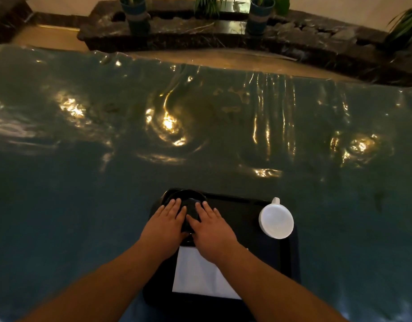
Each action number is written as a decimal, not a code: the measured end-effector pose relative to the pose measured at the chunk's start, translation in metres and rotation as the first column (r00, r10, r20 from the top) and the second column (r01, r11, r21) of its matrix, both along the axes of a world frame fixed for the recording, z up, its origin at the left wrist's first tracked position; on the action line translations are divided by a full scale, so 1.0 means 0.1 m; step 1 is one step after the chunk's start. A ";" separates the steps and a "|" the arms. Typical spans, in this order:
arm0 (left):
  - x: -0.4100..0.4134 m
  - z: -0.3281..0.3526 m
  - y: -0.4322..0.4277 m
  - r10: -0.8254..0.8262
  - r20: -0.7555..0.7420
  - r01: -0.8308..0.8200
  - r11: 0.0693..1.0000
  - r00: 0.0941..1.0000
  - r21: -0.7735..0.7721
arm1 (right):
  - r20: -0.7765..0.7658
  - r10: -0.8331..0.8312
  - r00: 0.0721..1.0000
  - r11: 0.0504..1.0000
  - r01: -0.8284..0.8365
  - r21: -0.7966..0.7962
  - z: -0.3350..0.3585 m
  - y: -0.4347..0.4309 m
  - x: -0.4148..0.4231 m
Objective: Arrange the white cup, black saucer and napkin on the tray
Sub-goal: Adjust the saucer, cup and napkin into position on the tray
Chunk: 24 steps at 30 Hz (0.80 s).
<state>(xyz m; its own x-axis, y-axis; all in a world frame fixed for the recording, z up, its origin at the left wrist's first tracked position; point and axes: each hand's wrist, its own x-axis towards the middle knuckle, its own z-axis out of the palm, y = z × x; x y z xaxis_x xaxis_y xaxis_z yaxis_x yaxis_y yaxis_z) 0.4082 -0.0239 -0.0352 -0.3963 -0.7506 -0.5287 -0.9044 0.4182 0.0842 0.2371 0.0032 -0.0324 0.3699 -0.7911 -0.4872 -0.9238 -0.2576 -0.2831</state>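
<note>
The black saucer (186,198) sat at the far left corner of the tray (291,256), glossy and hard to tell from it in the dim light. Left hand (166,223) and right hand (210,228) lay flat on it, fingers (177,202) spread, gripping nothing. A careless push could slide it over the rim; the white cup (276,220) overhung the right edge, while the napkin (195,275) lay flat nearby

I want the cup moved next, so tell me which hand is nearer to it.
Right. The right hand lies on the saucer, with bare tray between it and the cup at the tray's right edge. The left hand rests farther away, beyond the right one.
</note>
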 end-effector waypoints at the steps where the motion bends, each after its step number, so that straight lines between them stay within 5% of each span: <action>1: 0.00 0.00 -0.02 0.003 -0.010 -0.003 1.000 1.000 0.013 | -0.002 0.001 1.000 1.000 -0.001 0.006 0.00 -0.01 0.00; 24: -0.10 0.03 -0.11 0.004 -0.009 -0.003 0.998 1.000 0.070 | 0.002 0.007 1.000 0.996 -0.007 0.086 -0.01 -0.12 -0.02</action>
